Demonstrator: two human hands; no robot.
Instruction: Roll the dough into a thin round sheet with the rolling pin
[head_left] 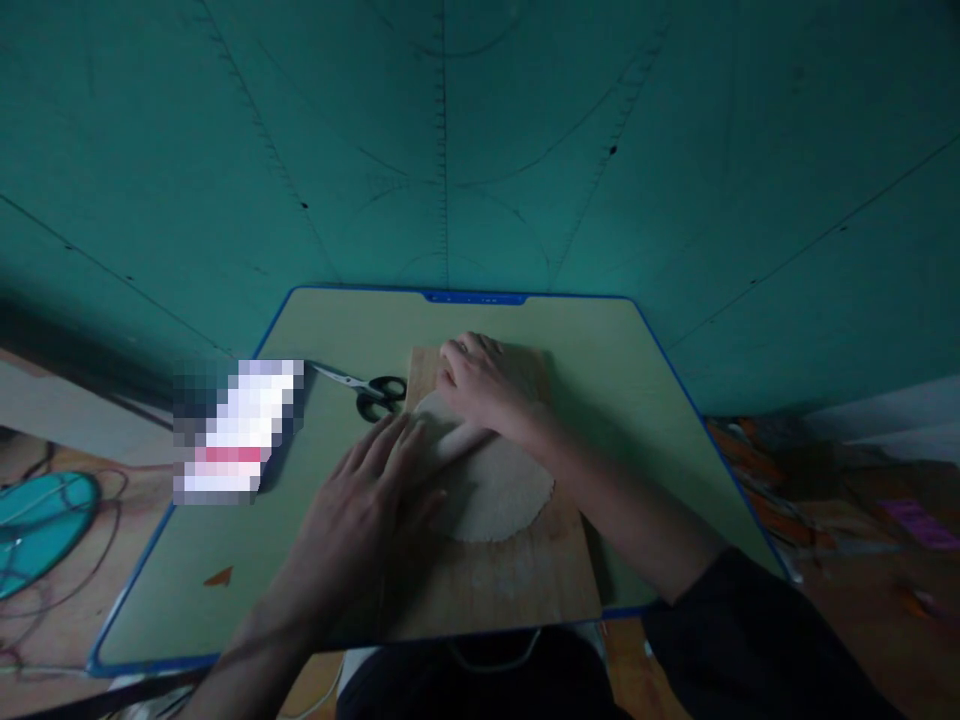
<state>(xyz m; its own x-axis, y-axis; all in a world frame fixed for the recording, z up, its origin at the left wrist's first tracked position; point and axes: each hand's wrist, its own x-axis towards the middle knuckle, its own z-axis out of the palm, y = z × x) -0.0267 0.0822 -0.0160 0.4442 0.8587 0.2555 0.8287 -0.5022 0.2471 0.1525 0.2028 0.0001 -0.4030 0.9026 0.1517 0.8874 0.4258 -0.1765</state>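
A flattened round sheet of dough (pixel 499 500) lies on a wooden board (pixel 517 585). Across its upper left part runs a pale rolling pin (pixel 459 442), slanting up to the right. My right hand (pixel 476 382) is closed over the pin's far end, fingers bent, near the board's back edge. At the near end, my left hand (pixel 375 475) rests with fingers stretched out and thumb apart; it covers that end of the pin and the dough's left side. Scissors with black handles (pixel 381 397) lie just left of the board, close to my left fingertips.
The board sits on a pale table with a blue rim (pixel 667 355), against a green wall (pixel 480 130). A pixelated white, upright-looking item (pixel 244 430) stands at the left. A small orange triangular scrap (pixel 219 577) lies near the front left. Cables and a teal round object (pixel 45 525) are on the floor.
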